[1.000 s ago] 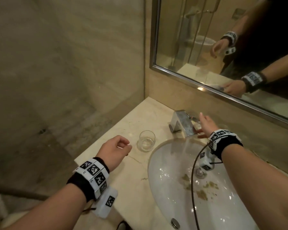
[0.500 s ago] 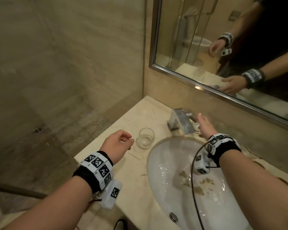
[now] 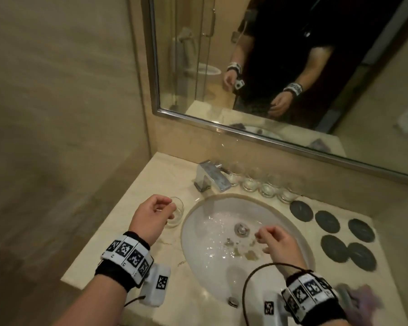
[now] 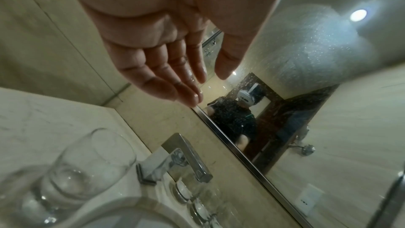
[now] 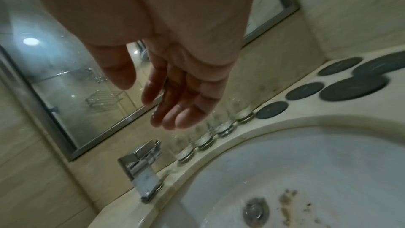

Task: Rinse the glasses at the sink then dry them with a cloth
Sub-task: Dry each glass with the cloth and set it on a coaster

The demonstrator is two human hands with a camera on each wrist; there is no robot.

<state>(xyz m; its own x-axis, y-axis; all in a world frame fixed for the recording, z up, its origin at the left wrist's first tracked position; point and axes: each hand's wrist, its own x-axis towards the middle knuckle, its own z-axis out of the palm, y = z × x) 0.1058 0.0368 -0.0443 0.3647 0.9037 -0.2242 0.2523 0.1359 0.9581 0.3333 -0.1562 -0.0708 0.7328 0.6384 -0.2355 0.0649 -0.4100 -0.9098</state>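
Short tumbler [image 3: 174, 214] stands upright on the counter [image 3: 118, 245], left of the basin [image 3: 198, 252]. L hand [image 3: 151, 216] hovers just beside it, fingers loose, holding nothing. R hand [image 3: 277, 243] is over the basin, empty too, farther off. L looks best placed to grab.

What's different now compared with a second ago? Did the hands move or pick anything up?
The right hand left the tap and drew back; it now hangs over the sink, holding nothing. The left hand moved a little closer to the lone glass on the counter without taking it. That glass, the tap and the debris in the sink stayed where they were.
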